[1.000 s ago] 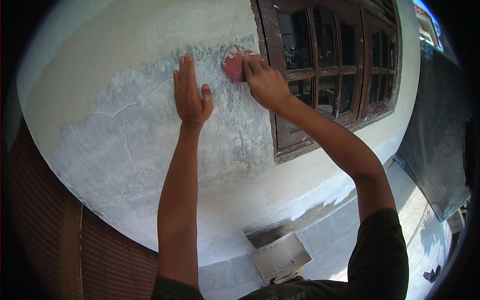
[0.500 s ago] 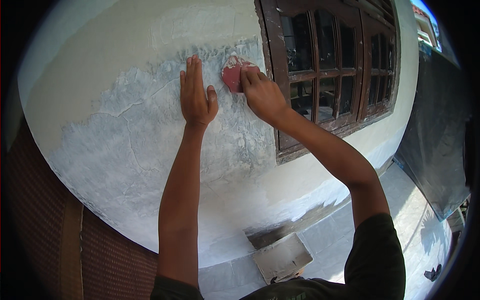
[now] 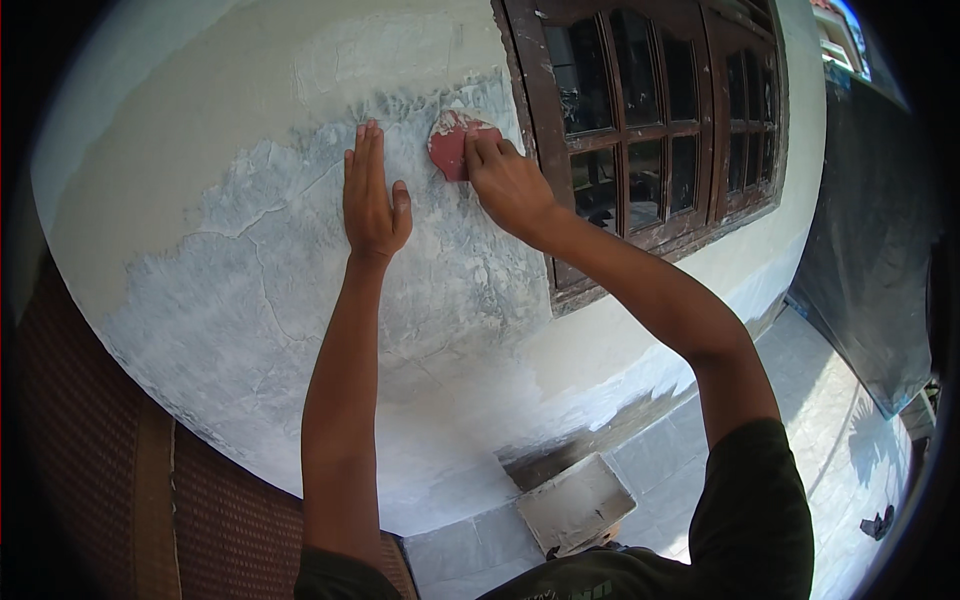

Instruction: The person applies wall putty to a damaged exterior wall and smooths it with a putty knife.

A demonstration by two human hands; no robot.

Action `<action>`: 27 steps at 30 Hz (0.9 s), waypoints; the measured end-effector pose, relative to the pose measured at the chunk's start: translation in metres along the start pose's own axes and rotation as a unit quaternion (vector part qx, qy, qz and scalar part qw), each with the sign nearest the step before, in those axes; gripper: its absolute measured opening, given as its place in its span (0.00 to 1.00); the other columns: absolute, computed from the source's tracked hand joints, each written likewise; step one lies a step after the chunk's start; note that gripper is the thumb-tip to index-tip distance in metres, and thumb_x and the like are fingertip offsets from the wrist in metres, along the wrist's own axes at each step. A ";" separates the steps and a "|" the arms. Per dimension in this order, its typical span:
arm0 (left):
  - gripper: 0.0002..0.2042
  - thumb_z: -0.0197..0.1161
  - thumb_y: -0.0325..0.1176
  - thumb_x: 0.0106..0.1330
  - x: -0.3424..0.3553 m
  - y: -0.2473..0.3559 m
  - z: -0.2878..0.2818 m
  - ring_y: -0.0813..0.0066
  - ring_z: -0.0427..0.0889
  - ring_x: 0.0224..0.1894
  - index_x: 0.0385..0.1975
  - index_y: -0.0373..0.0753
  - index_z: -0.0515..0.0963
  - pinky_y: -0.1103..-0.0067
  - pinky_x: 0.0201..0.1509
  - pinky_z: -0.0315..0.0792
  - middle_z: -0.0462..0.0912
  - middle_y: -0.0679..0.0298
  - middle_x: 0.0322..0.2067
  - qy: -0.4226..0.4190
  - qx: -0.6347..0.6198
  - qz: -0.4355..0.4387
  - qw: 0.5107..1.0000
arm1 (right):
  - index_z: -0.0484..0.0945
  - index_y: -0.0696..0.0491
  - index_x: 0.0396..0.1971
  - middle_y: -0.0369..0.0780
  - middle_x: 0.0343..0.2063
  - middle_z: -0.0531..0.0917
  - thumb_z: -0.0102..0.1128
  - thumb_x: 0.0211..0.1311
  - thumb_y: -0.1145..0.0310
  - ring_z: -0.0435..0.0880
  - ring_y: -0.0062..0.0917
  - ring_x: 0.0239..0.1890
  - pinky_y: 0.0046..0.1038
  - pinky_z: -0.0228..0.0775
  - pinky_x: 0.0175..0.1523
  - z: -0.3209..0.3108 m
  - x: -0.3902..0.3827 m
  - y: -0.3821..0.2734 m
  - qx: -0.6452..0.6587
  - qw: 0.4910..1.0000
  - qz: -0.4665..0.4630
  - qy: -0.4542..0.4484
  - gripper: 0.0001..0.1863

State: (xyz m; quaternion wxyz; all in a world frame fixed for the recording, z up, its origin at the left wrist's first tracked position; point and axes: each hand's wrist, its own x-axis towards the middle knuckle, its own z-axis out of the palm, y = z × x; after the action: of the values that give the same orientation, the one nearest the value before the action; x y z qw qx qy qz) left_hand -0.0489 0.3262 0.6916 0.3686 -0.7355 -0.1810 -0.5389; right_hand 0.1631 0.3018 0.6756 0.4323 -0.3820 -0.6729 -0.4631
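Observation:
Against a wall point(image 3: 270, 290) with a rough grey-white coated patch, my right hand point(image 3: 508, 188) grips a red, flat putty scraper point(image 3: 449, 148). Pale filler is smeared along the scraper's upper edge, and its face lies at the wall near the window frame. To its left, my left hand point(image 3: 376, 205) is held up by the patch with fingers stretched upward and thumb apart; it holds nothing. Whether the left palm presses fully on the wall is hidden. Fine cracks run through the coating left of that hand.
A brown wooden window point(image 3: 640, 150) with glass panes is set in the wall at right. Below, a pale filler-smeared tub point(image 3: 578, 505) stands on the grey tiled floor point(image 3: 665, 465). Brown woven panelling point(image 3: 235, 510) lies lower left; a dark sheet point(image 3: 868, 240) hangs far right.
Both hands appear slightly further left in the picture, the left one also lower, while the whole view has shifted a little. The right hand keeps its grip on the scraper.

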 end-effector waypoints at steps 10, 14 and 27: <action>0.30 0.36 0.43 0.71 0.001 -0.002 0.001 0.50 0.55 0.72 0.68 0.29 0.56 0.54 0.73 0.47 0.61 0.50 0.68 0.006 0.023 -0.003 1.000 | 0.71 0.66 0.43 0.52 0.38 0.78 0.52 0.53 0.79 0.82 0.45 0.39 0.38 0.79 0.39 -0.004 0.075 0.045 -0.013 0.996 0.071 0.058 0.16; 0.29 0.36 0.42 0.71 -0.005 -0.005 -0.005 0.50 0.56 0.72 0.68 0.29 0.56 0.54 0.73 0.47 0.62 0.50 0.68 0.020 0.023 -0.015 0.999 | 0.72 0.71 0.46 0.51 0.35 0.78 0.56 0.49 0.80 0.82 0.42 0.36 0.35 0.81 0.35 0.005 0.019 -0.015 0.022 0.999 0.028 0.012 0.21; 0.29 0.35 0.42 0.72 -0.003 -0.004 0.000 0.49 0.56 0.72 0.68 0.29 0.56 0.55 0.73 0.48 0.62 0.49 0.68 0.037 0.006 -0.015 0.999 | 0.72 0.71 0.47 0.51 0.35 0.79 0.56 0.50 0.79 0.83 0.42 0.37 0.35 0.81 0.34 0.011 0.050 0.001 -0.034 0.996 0.062 0.057 0.21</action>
State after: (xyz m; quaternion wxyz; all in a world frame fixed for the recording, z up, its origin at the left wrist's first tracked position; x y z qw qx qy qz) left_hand -0.0530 0.3297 0.6900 0.3716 -0.7098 -0.1813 -0.5704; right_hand 0.1448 0.3180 0.7201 0.4848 -0.4103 -0.6057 -0.4794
